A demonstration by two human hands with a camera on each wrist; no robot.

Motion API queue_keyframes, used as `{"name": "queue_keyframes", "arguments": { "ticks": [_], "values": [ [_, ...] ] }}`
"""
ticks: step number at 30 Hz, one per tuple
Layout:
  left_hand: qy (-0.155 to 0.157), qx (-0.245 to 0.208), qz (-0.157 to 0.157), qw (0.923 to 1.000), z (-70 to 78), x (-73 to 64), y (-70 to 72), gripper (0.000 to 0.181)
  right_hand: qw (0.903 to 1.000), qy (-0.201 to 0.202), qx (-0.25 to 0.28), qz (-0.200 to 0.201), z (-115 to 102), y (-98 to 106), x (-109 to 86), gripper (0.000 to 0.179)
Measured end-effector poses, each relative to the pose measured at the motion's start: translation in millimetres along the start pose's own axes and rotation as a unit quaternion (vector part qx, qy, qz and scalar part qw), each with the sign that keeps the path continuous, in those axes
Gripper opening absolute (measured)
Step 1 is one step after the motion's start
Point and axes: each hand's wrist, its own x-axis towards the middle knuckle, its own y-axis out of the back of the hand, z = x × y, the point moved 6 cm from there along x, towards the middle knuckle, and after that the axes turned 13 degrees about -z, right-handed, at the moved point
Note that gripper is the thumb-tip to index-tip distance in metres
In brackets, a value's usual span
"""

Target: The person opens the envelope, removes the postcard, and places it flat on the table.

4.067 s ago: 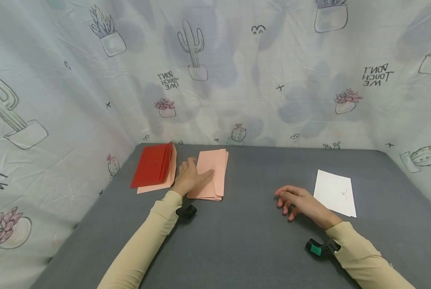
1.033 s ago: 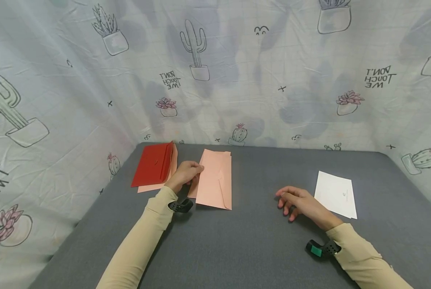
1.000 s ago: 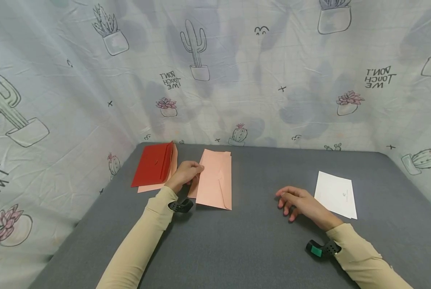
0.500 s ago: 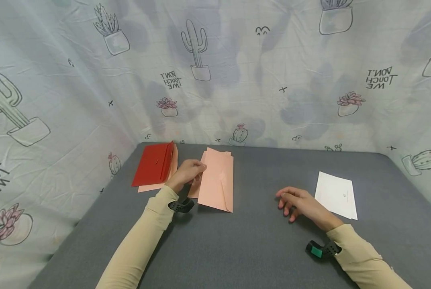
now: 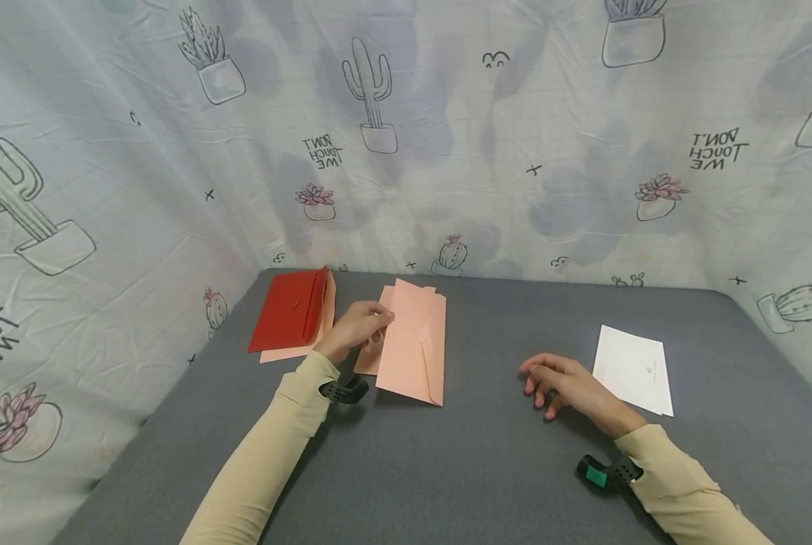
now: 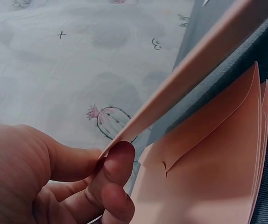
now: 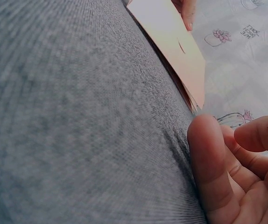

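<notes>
My left hand pinches the left edge of a pink paper envelope between thumb and fingers. In the left wrist view this envelope is seen edge-on, raised over other pink envelopes that stay stacked on the table. Its pointed flap shows on the upper face in the head view. My right hand rests on the table to the right, fingers loosely bent and holding nothing. Just beyond it lie white cards with small print.
A red envelope lies on a pink one at the table's back left, left of my left hand. The grey table ends at a white curtain with cactus drawings.
My left hand has taken hold of the top pink envelope, which has shifted right and toward me off the stack, now tilting more. The right hand has stayed in place.
</notes>
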Motion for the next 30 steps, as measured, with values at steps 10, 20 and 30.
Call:
{"name": "queue_keyframes", "arguments": {
  "ticks": [10, 20, 30],
  "values": [
    [-0.013, 0.011, -0.009, 0.9998, 4.4, 0.8, -3.4, 0.024, 1.0000, -0.004, -0.001, 0.000, -0.7, 0.7, -0.5, 0.043],
    [-0.005, 0.023, -0.026, 0.9994, 2.7, 1.8, -7.9, 0.022, 1.0000, 0.000, -0.001, -0.002, 0.1, 0.0, 0.5, 0.043],
    [-0.012, 0.034, -0.036, 0.9987, 4.6, 2.8, -11.9, 0.020, 1.0000, 0.005, -0.002, -0.004, -0.1, -0.1, 0.1, 0.043]
  ]
}}
